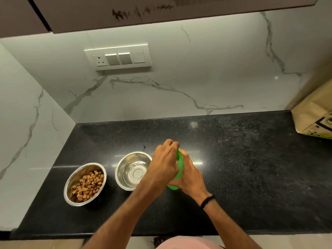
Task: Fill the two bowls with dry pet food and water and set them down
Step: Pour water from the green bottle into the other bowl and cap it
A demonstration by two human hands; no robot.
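Two steel bowls stand side by side on the black counter (pixel 251 168). The left bowl (pixel 71 178) holds brown dry pet food (pixel 89 185). The right bowl (pixel 124 164) holds clear water. Just right of it stands a green bottle (pixel 179 169), mostly hidden by both hands. My right hand (pixel 191 177) grips the bottle's body from the right. My left hand (pixel 166 159) is curled over the bottle's top from the left; the cap itself is hidden.
A brown paper bag (pixel 314 114) stands at the counter's far right against the wall. A switch and socket panel (pixel 117 57) is on the marble backsplash. Cabinets hang overhead. The counter's front edge runs just below the bowls.
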